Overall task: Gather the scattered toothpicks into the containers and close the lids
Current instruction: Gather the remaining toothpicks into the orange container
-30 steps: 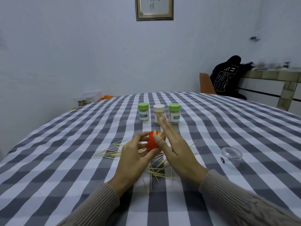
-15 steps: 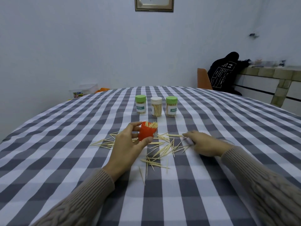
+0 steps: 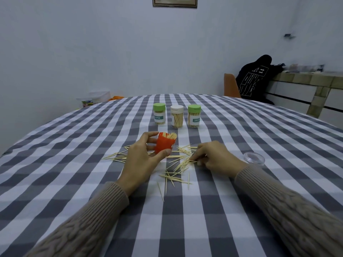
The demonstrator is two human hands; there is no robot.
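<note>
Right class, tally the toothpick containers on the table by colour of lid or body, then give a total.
Green-lidded containers: 2
White-lidded container: 1
Orange container, open, held in the left hand: 1
Total: 4
The clear lid lying off to the right is not counted.

Cool, dim, even light fills my view; shadows are faint, the tabletop [image 3: 241, 138] bows at the wide-angle edges, far right corner smears.
</note>
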